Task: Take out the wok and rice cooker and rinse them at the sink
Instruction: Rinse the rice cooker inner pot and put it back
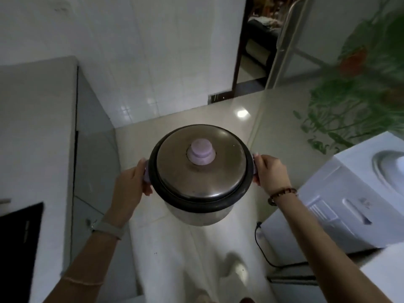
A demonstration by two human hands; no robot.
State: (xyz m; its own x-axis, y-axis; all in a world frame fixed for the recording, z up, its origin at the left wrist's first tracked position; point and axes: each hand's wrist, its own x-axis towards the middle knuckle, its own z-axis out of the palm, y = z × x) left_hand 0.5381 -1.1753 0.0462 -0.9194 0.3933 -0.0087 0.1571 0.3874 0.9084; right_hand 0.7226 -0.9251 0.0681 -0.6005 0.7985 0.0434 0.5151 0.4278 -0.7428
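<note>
One cooker (196, 212) hangs upright above the floor (185, 254), with one lid (196, 180) seated on it and one knob (201, 153) at the lid's centre. It has two side handles. The left grip (129, 184) curls round the handle on the cooker's left, the right grip (270, 173) round the one on its right, both equally near. A table (32, 127) stands left of the cooker. No wok or sink shows. Judgement: carrying step; tilting could slide the lid.
</note>
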